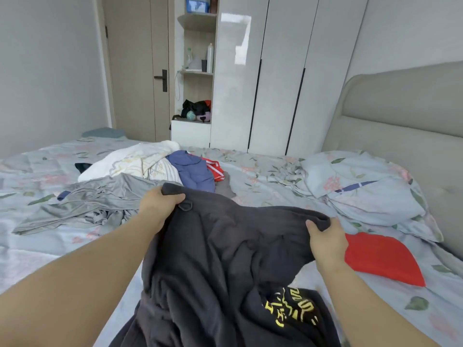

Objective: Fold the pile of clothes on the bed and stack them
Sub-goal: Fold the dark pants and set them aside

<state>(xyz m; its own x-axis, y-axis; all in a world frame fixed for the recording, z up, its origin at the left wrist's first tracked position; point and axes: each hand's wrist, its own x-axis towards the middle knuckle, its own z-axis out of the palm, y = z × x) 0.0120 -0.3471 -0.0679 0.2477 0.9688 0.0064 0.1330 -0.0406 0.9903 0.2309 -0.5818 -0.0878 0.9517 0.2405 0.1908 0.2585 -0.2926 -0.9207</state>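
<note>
Left hand [160, 204] curled round top edge of dark grey garment [225, 259], centre frame. Right hand [325, 241] pinching same edge, thumb on top. Fabric thick, soft, rumpled; yellow print lower right. Upper centre: loose clothes heap [140, 164], with slick grey garment [95, 204] and quilted blue piece [193, 171]. Flat red cloth [380, 256] at right on floral sheet [263, 176].
</note>
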